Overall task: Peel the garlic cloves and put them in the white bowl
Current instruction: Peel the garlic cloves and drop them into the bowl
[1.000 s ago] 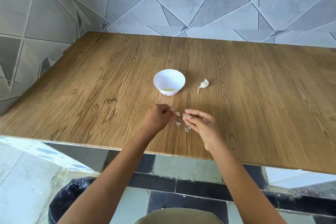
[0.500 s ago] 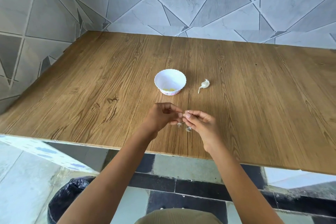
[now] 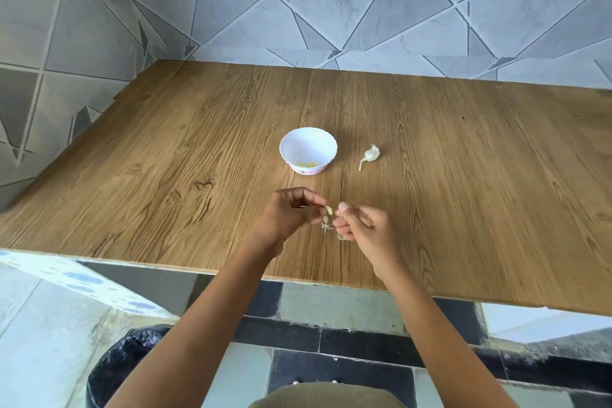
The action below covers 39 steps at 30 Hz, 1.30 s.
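**One clove pinched over the table**

The left hand [image 3: 291, 215] pinches one small clove [image 3: 329, 209] between thumb and fingertip, just above the table [image 3: 165, 175] and near its front edge. The clove is pale yellow, smooth and a bit curved. Its long side sticks out of the fingertips toward the right hand [image 3: 367, 232], tipped slightly down.

The right hand is just beside the clove. Its fingers are curled in and the thumb rests on top of them. I cannot tell if it holds anything.

Two thin, dry bits of skin [image 3: 326, 225] lie on the table under the hands, one between them and one by the right fingers.

One bowl [image 3: 294, 146] stands farther back, well apart from the hands. It is white and round, with a wavy rim and a pink band at the bottom. Inside lie what look like two yellow peeled cloves [image 3: 306, 164].

One lump of garlic [image 3: 371, 155] lies just right of the bowl. It is white and papery, and its thin stalk points toward the person and a little left.

The table is brown with wood grain. The wall [image 3: 331, 3] has grey tiles cut into triangles.
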Available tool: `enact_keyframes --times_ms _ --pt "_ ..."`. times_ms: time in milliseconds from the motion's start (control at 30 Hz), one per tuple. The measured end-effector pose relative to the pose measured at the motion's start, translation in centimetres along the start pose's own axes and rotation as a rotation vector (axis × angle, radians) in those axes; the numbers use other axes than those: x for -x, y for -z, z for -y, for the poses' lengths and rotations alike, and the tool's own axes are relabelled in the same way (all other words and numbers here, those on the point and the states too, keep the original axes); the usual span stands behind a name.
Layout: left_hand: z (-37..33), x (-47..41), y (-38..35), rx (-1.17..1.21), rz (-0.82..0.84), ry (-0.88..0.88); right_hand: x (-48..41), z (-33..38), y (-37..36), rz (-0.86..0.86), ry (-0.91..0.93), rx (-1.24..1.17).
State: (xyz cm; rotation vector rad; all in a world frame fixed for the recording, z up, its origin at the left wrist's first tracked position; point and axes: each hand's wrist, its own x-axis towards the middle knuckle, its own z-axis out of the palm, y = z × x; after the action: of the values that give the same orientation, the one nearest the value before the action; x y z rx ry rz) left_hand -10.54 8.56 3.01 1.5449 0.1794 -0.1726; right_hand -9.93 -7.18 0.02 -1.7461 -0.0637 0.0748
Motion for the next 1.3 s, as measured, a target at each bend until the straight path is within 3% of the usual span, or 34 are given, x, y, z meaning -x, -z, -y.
enact_keyframes --times_ms 167,633,800,1300 --pt "0.19 -0.18 0.02 0.016 -0.018 0.009 -0.31 -0.36 -0.37 -0.078 0.184 0.195" --pt "0.51 -0.05 -0.08 0.106 -0.003 0.028 0.1 0.37 -0.3 0.066 -0.017 -0.154" --pt "0.37 -0.31 0.01 0.158 -0.003 0.065 0.08 0.46 -0.16 0.041 0.009 -0.164" --pt "0.61 -0.27 -0.47 -0.129 0.04 -0.058 -0.04 0.26 -0.3 0.2 -0.09 -0.074"
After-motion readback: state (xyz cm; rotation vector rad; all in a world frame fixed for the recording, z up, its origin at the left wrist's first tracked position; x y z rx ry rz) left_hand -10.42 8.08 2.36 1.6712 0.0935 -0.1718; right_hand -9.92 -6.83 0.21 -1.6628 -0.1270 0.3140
